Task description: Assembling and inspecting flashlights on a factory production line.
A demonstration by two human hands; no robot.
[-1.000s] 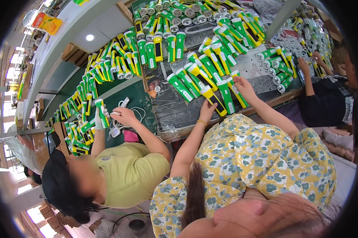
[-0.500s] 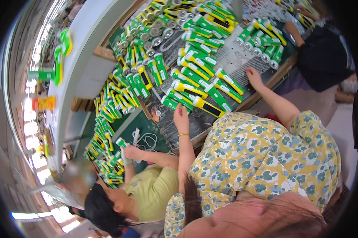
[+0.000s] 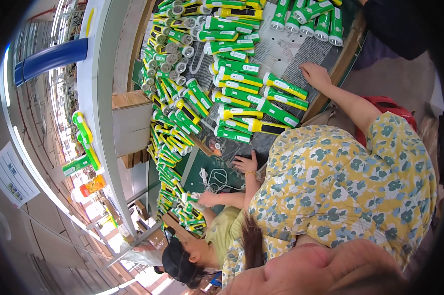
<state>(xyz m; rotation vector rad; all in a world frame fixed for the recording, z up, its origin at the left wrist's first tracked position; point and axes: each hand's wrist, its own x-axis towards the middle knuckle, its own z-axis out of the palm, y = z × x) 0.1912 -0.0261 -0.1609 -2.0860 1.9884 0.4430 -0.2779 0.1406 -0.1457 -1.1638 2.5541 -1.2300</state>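
Flanking green-and-yellow flashlights (image 3: 240, 77) are left hand (image 3: 246, 164) and right hand (image 3: 315, 75).

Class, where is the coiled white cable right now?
In the head view, the white cable lies left of centre on the green surface, between the person's left hand and the co-worker's hand.

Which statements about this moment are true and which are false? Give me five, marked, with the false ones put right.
1. The left hand and the right hand are both empty. True.
2. The flashlights are all red. False: they are green, yellow and white.
3. A yellow bracelet circles the wrist of the left hand. True.
4. The co-worker at lower left is bareheaded. False: that person wears a black cap.
5. A white cord lies on the green surface. True.
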